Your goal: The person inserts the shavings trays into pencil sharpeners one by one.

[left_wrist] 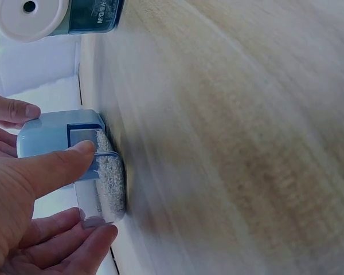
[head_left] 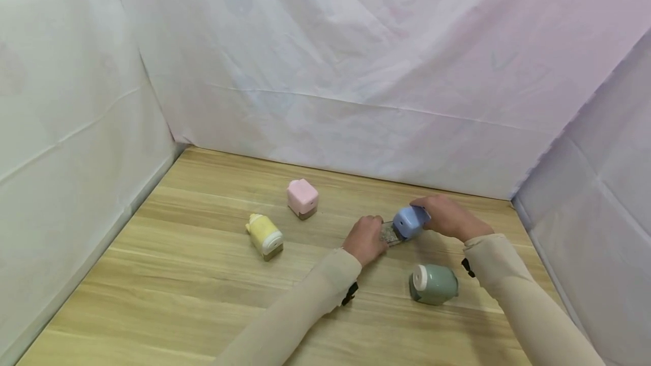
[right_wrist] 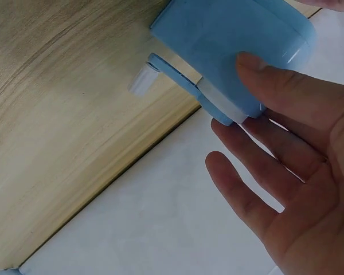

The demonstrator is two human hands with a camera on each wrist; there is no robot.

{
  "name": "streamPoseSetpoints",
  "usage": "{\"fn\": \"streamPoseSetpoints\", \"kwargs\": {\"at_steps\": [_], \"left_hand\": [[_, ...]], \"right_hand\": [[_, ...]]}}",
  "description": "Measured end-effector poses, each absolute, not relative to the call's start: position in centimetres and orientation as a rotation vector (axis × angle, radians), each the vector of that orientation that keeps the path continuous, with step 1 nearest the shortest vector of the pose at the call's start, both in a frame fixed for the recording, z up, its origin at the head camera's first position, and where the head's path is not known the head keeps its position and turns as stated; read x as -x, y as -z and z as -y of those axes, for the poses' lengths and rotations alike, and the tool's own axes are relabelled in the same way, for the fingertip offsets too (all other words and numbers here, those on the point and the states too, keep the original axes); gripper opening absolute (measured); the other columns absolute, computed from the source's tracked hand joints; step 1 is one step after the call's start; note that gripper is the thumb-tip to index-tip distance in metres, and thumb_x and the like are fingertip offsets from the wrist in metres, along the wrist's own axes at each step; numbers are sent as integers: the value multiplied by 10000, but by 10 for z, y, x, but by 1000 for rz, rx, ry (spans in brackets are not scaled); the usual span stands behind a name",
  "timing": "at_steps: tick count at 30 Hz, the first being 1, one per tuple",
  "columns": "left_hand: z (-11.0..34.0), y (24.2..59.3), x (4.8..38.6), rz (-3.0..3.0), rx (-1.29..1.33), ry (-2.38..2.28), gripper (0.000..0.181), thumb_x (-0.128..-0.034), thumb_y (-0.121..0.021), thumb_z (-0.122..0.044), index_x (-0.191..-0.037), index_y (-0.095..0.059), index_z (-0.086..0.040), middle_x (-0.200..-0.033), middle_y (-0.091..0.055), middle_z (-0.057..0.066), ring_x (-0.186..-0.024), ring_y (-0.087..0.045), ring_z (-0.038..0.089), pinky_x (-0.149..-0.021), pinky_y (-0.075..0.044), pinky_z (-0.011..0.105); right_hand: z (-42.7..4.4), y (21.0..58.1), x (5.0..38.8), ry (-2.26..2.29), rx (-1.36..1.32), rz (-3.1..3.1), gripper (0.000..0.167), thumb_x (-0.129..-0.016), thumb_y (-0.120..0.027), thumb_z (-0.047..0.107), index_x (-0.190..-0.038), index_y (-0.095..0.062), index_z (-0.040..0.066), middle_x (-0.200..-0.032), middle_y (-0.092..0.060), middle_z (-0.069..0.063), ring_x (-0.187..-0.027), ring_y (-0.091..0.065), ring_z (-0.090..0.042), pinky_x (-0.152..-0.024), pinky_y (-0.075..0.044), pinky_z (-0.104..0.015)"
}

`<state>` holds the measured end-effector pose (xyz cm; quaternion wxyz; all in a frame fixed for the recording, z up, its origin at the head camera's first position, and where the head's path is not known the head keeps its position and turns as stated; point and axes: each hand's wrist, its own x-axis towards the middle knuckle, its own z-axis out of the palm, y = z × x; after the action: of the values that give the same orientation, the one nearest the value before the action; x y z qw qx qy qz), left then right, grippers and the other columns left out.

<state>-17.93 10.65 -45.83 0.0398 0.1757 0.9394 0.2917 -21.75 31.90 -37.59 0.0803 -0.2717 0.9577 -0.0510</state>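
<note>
A blue crank pencil sharpener [head_left: 411, 221] is held low over the wooden table at the right, tilted. My right hand [head_left: 450, 218] grips its body from the crank side; in the right wrist view the thumb presses the blue casing [right_wrist: 218, 40], and the crank handle [right_wrist: 183, 84] hangs beside it. From the other side my left hand [head_left: 365, 240] pinches the clear shavings drawer [head_left: 390, 233], which sticks partly out of the body. Grey-white shavings [left_wrist: 111, 183] fill the drawer in the left wrist view, with thumb above and fingers below.
A green sharpener [head_left: 437, 285] stands just in front of my right hand. To the left are a pink sharpener [head_left: 303, 196] and a yellow one [head_left: 264, 235]. White cloth walls [head_left: 356, 72] enclose the wooden table [head_left: 178, 270] at the back and both sides.
</note>
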Motion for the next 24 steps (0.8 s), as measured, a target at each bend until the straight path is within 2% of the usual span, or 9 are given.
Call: {"fn": "streamPoseSetpoints", "kwargs": {"at_steps": [10,17,24], "left_hand": [[-113,457,183,-2892,-540,-897,368,-908,-889,-168,-1194,-735,7,-1097,-774,123,-1020,-746,227,-878,-626,296],[-124,496,201,-2973,-617,-911,333,-862,-918,-196,-1099,-749,-34,-996,-766,73,-904,-731,173,-772,-624,306],[-122,462,185,-2899,-590,-909,284,-915,-892,-185,-1089,-736,-22,-1004,-763,95,-925,-744,195,-773,-608,245]], "right_hand": [[-318,374,216,157,811,-2861,533,-830,-894,-31,-1329,-706,-65,-1259,-746,-272,-1114,-736,-430,-916,-630,-540],[-319,375,215,146,802,-2867,537,-838,-886,-32,-1341,-702,-62,-1271,-741,-277,-1124,-733,-439,-920,-628,-545],[-317,374,213,155,766,-2875,537,-854,-875,-28,-1360,-696,-52,-1287,-734,-282,-1127,-734,-442,-918,-629,-540]]}}
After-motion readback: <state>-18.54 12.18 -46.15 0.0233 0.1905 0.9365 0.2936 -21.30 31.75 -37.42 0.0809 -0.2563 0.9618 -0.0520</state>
